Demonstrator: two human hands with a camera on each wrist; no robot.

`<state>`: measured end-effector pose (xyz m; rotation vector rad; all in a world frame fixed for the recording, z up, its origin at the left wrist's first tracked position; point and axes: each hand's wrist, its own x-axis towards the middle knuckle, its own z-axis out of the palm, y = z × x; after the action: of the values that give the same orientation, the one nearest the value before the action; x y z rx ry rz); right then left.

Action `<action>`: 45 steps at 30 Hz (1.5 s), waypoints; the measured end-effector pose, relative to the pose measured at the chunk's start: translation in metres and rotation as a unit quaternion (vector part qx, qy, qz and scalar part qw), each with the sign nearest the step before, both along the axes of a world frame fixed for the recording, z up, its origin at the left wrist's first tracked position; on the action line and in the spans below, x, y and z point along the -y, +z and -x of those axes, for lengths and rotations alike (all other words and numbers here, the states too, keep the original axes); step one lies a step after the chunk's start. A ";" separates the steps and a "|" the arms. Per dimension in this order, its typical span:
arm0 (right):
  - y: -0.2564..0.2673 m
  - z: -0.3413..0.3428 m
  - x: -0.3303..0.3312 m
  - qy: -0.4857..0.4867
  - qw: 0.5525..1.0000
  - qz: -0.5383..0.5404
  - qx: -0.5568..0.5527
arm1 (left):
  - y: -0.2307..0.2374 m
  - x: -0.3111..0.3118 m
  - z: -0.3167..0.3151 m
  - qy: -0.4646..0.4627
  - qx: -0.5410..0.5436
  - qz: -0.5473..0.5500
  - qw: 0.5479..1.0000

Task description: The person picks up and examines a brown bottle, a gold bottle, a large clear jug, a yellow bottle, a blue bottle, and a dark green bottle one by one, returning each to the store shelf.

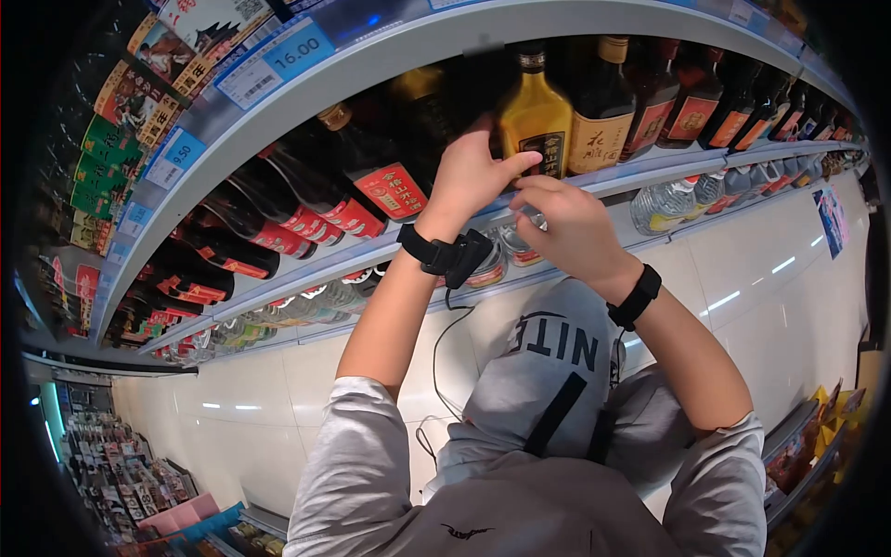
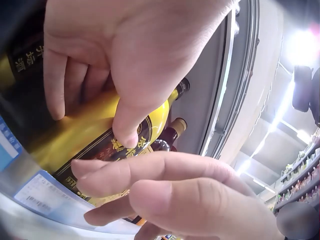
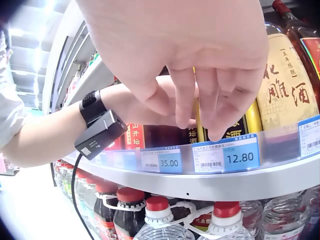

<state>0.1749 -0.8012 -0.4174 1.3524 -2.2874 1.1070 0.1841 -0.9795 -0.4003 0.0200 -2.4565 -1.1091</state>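
Note:
In the head view my left hand (image 1: 475,176) grips a yellow bottle (image 1: 535,107) with a black label on the shelf. The left wrist view shows the thumb of this hand (image 2: 150,55) on the label and the fingers along the side of the yellow bottle (image 2: 158,120). Just in front of the bottle's lower part is my right hand (image 1: 577,232), its fingers loosely bent around nothing. In the right wrist view the right hand (image 3: 200,50) hangs before the bottle's black label (image 3: 236,127); whether its fingertips touch the bottle cannot be told.
A bottle with a beige label (image 1: 597,135) stands right of the yellow one, and dark red-labelled bottles (image 1: 388,186) stand to the left. A price tag (image 3: 227,159) lines the shelf edge (image 3: 200,184). Red-capped jugs (image 3: 226,212) fill the shelf below. A cable (image 1: 436,371) hangs from my left wrist.

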 end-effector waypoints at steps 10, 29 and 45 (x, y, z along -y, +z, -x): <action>-0.023 -0.001 0.022 0.038 0.997 0.024 0.066 | 0.063 0.031 0.011 0.097 -0.204 0.262 0.938; -0.033 -0.008 0.023 0.087 0.980 -0.115 0.138 | 0.098 0.108 0.090 0.189 -0.193 0.493 0.827; -0.036 -0.009 0.017 0.097 0.979 -0.116 0.134 | 0.090 0.140 0.098 0.211 -0.200 0.514 0.807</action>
<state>0.1842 -0.8180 -0.4533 1.6326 -2.5896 1.1743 0.0862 -1.1192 -0.3103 -0.0010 -2.1747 0.4432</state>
